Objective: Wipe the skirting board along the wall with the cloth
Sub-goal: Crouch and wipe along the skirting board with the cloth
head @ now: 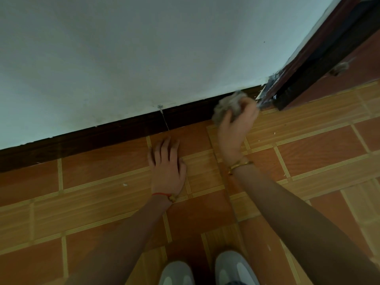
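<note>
A dark brown skirting board [107, 138] runs along the foot of the white wall [144, 58], rising from lower left to upper right. My right hand [236, 128] grips a bunched grey fluffy cloth [227, 106] and presses it against the skirting board near its right end, beside the door frame. My left hand [167, 165] lies flat on the floor tiles with fingers spread, just in front of the skirting board. It holds nothing.
A dark wooden door frame [308, 68] stands at the right end of the wall, with a grey clump of fluff [341, 67] beyond it. The floor is orange and tan tile [102, 192]. Two grey shoes [207, 270] show at the bottom edge.
</note>
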Demonstrator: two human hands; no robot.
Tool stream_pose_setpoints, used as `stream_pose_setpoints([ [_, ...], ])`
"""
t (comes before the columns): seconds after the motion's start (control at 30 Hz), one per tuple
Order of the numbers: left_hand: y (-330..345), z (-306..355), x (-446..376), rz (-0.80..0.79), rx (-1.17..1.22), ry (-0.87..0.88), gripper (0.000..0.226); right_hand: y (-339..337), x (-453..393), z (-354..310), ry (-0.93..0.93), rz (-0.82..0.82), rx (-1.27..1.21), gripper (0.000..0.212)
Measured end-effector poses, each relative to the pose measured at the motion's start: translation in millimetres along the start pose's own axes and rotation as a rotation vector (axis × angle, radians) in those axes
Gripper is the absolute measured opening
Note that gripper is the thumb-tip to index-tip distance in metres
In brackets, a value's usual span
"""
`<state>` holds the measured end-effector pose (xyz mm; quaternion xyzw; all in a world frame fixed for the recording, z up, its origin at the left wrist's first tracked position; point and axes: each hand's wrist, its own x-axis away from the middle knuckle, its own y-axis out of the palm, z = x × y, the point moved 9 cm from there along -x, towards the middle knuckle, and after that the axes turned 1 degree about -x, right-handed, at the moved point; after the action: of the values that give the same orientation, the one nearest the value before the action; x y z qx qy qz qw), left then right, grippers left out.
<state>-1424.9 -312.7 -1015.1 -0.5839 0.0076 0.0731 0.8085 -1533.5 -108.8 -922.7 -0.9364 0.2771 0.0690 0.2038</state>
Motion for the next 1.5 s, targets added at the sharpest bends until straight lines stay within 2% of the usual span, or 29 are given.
stream_pose_setpoints([
  [0.07,0.5,0.4,0.2,-0.007,0.000,-0.005,0.051,-21.5,-22.5,13.7,0.042,0.125,0.061,0.031],
  [0.1,0.3,1.1,0.3,-0.006,0.002,-0.005,0.051,-24.9,-28.4,15.3,0.022,0.128,0.087,0.031],
  [0.33,1.1,0.6,-0.3,-0.002,-0.006,-0.004,0.051,22.5,21.7,-12.3,-0.132,-0.166,0.050,0.031],
  [0.43,0.4,1.3,0.2,0.001,-0.002,0.008,0.051,27.1,28.1,-16.8,-0.168,-0.192,0.017,0.029],
  [0.5,-1.0,1.4,-0.2,0.010,0.001,0.011,0.050,14.7,11.8,-11.6,-0.133,-0.125,-0.004,0.029],
  [0.63,-1.4,1.1,-0.1,0.005,0.010,0.002,0.051,-26.5,-35.5,12.3,0.007,0.147,0.024,0.032],
  [0.7,-0.8,1.3,-0.5,-0.002,0.008,-0.003,0.051,-31.0,-41.1,13.8,-0.010,0.156,0.059,0.034],
  [0.87,-0.7,2.4,-1.4,0.006,-0.006,-0.002,0.052,6.5,0.7,-6.9,-0.041,-0.062,-0.023,0.036],
  [1.0,-0.6,2.0,-0.6,0.036,-0.030,0.024,0.051,52.0,56.4,-38.8,-0.167,-0.313,-0.084,0.033],
  [1.07,-0.3,1.4,0.3,0.046,-0.043,0.038,0.052,63.2,71.8,-48.6,-0.223,-0.366,-0.093,0.028],
  [1.2,-2.0,0.7,0.4,0.055,-0.016,0.031,0.051,54.2,59.1,-36.1,-0.216,-0.341,-0.060,0.026],
  [1.33,-3.5,1.8,0.1,0.057,-0.003,0.018,0.050,11.8,6.5,8.9,-0.003,-0.108,0.059,0.029],
  [1.4,-3.2,2.4,0.0,0.050,0.002,0.015,0.049,-0.8,-9.8,23.3,0.025,-0.044,0.122,0.029],
  [1.5,-1.6,2.0,-0.3,0.027,-0.002,0.005,0.050,8.8,-2.5,23.3,-0.025,-0.108,0.172,0.030],
])
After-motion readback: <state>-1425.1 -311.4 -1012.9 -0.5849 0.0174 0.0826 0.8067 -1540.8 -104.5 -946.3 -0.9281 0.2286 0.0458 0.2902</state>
